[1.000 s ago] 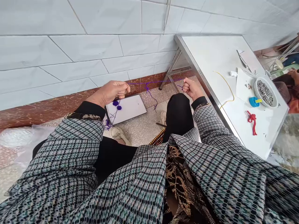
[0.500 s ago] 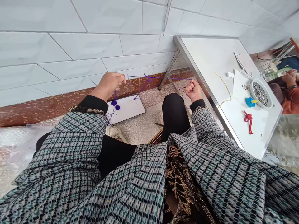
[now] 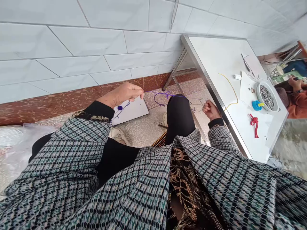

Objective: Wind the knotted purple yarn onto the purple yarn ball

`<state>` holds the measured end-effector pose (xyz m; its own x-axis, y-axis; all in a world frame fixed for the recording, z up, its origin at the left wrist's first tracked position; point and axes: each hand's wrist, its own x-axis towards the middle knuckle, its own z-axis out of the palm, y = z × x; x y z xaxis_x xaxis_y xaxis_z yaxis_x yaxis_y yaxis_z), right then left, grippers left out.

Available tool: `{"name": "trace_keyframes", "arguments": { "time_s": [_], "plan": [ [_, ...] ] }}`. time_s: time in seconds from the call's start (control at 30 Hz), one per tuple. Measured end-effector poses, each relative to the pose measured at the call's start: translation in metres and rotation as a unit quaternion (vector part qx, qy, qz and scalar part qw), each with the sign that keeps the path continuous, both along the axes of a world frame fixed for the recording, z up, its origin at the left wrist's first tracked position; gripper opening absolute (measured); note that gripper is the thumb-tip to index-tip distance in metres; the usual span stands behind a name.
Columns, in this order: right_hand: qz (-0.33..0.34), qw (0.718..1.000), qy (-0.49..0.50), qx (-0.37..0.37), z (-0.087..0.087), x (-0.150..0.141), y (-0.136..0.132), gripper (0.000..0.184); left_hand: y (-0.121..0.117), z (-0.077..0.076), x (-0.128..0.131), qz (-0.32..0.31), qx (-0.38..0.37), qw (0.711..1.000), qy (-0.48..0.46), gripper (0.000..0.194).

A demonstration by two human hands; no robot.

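Note:
A thin purple cord (image 3: 165,95) is stretched between my two hands above my raised right knee (image 3: 178,111). My left hand (image 3: 124,93) pinches one end of it, fingers pressed together. My right hand (image 3: 210,110) is closed on the other end, down beside the table's edge. Near the middle the cord forms a loose loop with a knot. More purple cord with round purple beads (image 3: 120,108) hangs below my left hand over a white board (image 3: 133,111) lying on the floor.
A white table (image 3: 216,60) stands at the right with a red knotted cord (image 3: 255,123), a yellow cord (image 3: 231,88), a blue cap (image 3: 256,104) and a bowl of small dark bits (image 3: 266,94). Another person (image 3: 296,92) sits past it. A tiled wall is ahead.
Both hands have come down. My right hand has dropped lower and moved right toward the table's edge; my left has moved right. The knot in the cord now hangs over my knee.

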<state>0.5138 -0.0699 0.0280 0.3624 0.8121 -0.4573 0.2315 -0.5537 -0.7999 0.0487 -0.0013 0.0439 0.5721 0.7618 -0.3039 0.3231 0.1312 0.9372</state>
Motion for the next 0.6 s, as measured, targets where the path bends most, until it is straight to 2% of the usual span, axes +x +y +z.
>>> {"name": "trace_keyframes", "arguments": {
  "time_s": [0.1,0.2,0.27,0.3,0.33,0.4,0.43,0.47,0.53,0.6],
  "plan": [
    [0.030,0.992,-0.088,-0.086,-0.007,0.008,-0.023,0.037,-0.004,-0.003,0.014,-0.051,0.013,0.998,0.045,0.029],
    [0.066,0.968,-0.203,-0.128,-0.004,0.000,-0.022,0.025,-0.006,0.003,0.023,-0.077,0.032,0.994,0.074,0.028],
    [0.087,0.953,-0.271,-0.105,0.008,-0.016,-0.005,0.011,-0.006,0.008,0.024,-0.085,0.047,0.992,0.078,0.028],
    [0.107,0.946,-0.298,-0.077,0.015,-0.028,0.007,0.010,-0.006,0.011,0.023,-0.091,0.054,0.991,0.076,0.028],
    [0.139,0.937,-0.319,-0.040,0.022,-0.041,0.023,0.017,-0.005,0.013,0.022,-0.098,0.059,0.991,0.073,0.029],
    [0.304,0.870,-0.376,0.096,0.032,-0.074,0.058,0.033,-0.005,0.015,0.019,-0.109,0.066,0.990,0.063,0.031],
    [0.382,0.840,-0.365,0.125,0.034,-0.093,0.077,0.036,-0.005,0.016,0.017,-0.112,0.069,0.990,0.057,0.031],
    [0.464,0.811,-0.337,0.117,0.032,-0.111,0.094,0.039,-0.005,0.016,0.015,-0.114,0.070,0.990,0.052,0.032],
    [0.626,0.734,-0.261,0.009,0.019,-0.145,0.120,0.055,-0.006,0.017,0.011,-0.114,0.074,0.990,0.045,0.033],
    [0.723,0.651,-0.187,-0.137,-0.002,-0.172,0.132,0.074,-0.007,0.016,0.006,-0.108,0.080,0.990,0.043,0.033]
  ]
}}
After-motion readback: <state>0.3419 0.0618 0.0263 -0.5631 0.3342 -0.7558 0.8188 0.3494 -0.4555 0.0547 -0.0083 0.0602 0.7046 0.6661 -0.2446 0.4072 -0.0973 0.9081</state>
